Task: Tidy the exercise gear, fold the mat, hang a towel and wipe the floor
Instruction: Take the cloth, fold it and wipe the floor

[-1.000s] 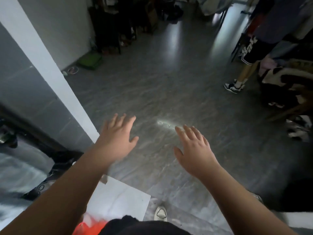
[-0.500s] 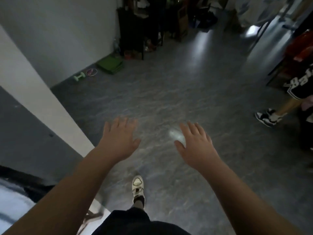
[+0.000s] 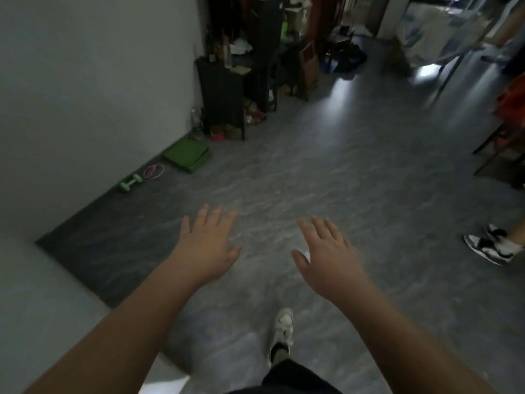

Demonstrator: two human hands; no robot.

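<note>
View swings left: dumbbell (image 3: 130, 183), band (image 3: 153, 170), green mat (image 3: 187, 154) now nearer. Left hand (image 3: 208, 248) & right hand (image 3: 326, 255) spread, empty; pickup prob. next.

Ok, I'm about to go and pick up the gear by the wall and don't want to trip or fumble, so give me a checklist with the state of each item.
1. Left hand free: ok, fingers straight, holding nothing.
2. Right hand free: ok, open and empty.
3. Gear located: ok, dumbbell, band and mat lie along the wall.
4. Floor on the way there: ok, nothing lies between me and the gear.
5. Mat folded: ok, it looks already folded in layers.
6. Other person's shoes: ok, far right, off the path.
7. Towel and wipe cloth: cannot tell, neither is seen.
</note>
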